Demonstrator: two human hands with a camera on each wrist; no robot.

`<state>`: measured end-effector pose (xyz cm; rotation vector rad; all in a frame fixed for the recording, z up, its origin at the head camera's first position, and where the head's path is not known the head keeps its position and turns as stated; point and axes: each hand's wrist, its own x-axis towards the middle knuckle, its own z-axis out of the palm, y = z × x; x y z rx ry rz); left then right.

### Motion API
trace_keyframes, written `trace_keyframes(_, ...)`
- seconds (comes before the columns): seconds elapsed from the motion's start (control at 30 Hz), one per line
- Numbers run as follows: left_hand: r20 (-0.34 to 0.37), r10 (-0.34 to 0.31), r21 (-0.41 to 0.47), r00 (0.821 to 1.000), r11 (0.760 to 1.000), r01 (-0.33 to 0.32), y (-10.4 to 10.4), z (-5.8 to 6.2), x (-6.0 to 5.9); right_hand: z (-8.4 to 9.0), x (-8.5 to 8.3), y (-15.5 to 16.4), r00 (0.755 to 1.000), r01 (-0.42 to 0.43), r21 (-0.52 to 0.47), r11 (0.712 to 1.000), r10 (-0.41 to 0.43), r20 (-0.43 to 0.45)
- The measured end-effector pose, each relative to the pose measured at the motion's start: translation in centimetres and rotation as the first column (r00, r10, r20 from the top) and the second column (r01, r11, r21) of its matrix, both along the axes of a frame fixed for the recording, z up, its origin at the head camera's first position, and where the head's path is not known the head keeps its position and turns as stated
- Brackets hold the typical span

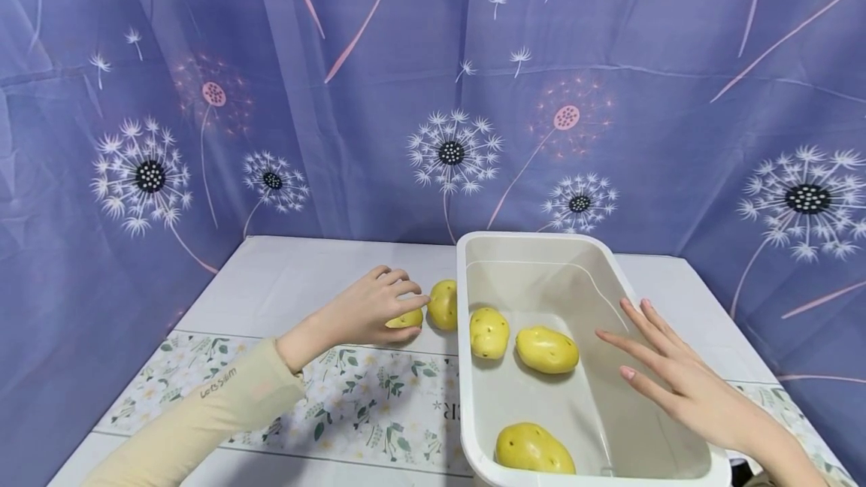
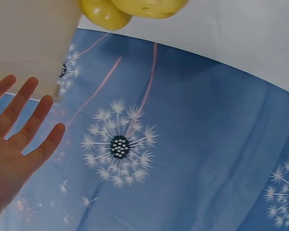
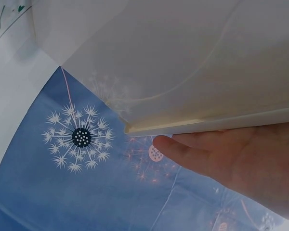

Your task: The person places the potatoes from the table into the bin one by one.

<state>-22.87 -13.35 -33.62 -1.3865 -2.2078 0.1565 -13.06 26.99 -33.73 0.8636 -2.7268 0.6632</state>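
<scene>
My left hand [image 1: 368,309] hovers over a yellow potato [image 1: 406,319] on the table, its thumb and fingers spread and partly hiding it. A second potato [image 1: 443,305] lies just to the right, against the white plastic bin [image 1: 463,367]. Inside the bin are three potatoes: one at the left wall [image 1: 489,334], one near the middle [image 1: 546,350] and one at the near end [image 1: 534,448]. In the left wrist view two potatoes [image 2: 149,7] sit apart from the spread fingers. Above the bin's right rim, my right hand [image 1: 683,382] has its fingers extended and grips nothing.
The white table [image 1: 298,269] carries a floral-printed strip [image 1: 379,397] across its front part. A blue curtain [image 1: 365,141] with dandelion prints hangs behind and at both sides. Some small dark thing [image 1: 740,468] shows below the right forearm.
</scene>
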Motion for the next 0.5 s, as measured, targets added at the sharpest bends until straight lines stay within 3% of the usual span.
trace_keyframes(0.5,0.042,0.106,-0.040,0.993,0.994,-0.105,-1.4,-0.9,-1.9,0.0,0.1,0.0,1.000,-0.003,-0.010,1.000,0.003,-0.007)
